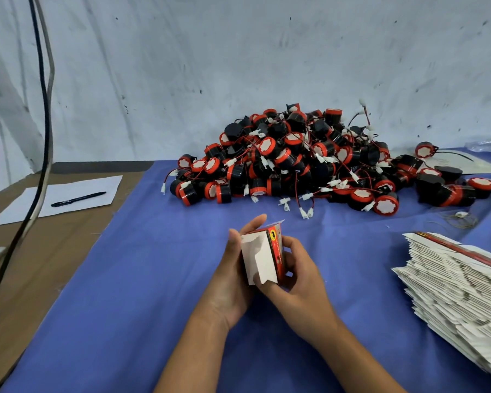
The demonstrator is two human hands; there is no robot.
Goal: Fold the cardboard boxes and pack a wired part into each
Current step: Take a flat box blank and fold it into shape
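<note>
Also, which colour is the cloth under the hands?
Blue cloth, seen in the head view, the only one.

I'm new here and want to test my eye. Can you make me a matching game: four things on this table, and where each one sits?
Things:
1. pen
2. box
3. flat boxes
4. wired parts

Places:
A. heaped at the back of the blue cloth
B. held in both hands, left hand and right hand
C. lying on white paper at the left
D. stacked at the right edge

Pairs: 1-C, 2-B, 3-D, 4-A
</note>
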